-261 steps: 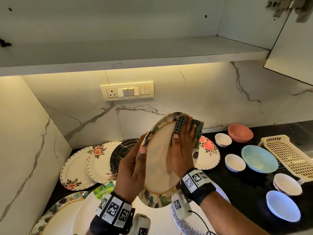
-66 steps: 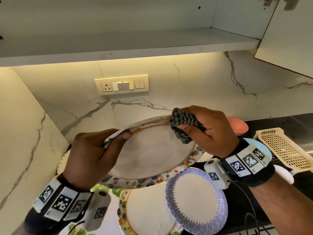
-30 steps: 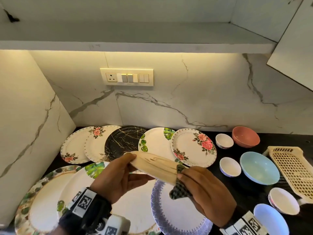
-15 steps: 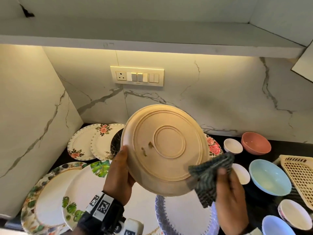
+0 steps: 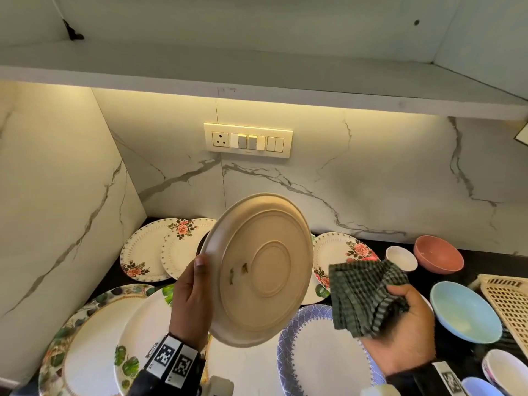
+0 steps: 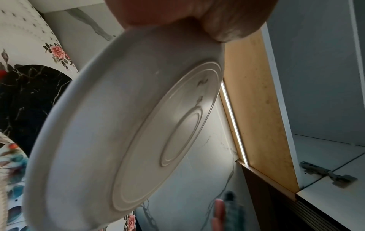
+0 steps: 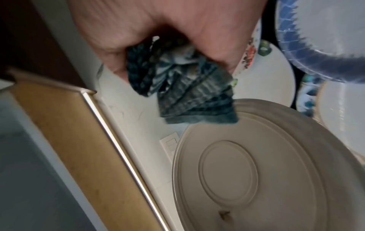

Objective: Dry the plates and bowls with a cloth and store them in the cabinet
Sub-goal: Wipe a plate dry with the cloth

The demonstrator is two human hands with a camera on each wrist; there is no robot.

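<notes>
1. From the head view: the left hand [image 5: 191, 305] holds the beige plate [image 5: 258, 268] by its left edge, thumb curled over the rim, tilted nearly upright with its underside facing the person, which looks meant to open the back to the cloth. The right hand [image 5: 400, 327] has its fingers curled round a bunched dark checked cloth [image 5: 364, 297] just beside the plate's right edge, not touching it. I judge the underside is about to be wiped. The cabinet shelf [image 5: 285, 81] above is open, nothing visibly on it. Other plates lie along the counter's back edge and left corner; bowls, such as the blue bowl [image 5: 464, 312], sit toward the right, beside a cream basket [image 5: 511, 304]. The wristbands carry square black-and-white marker codes; no words legible.

2. From the left wrist: the thumb pad presses the plate [image 6: 118, 132] rim from above. Moulded rings and two small dark marks show on the underside; I can read no brand there.

3. From the right wrist: the cloth [image 7: 187, 93] hangs from the pinching fingers [image 7: 110, 65], its lower edge right over the plate [image 7: 256, 171] rim. It is too blurred to tell whether they touch. No writing visible.
</notes>
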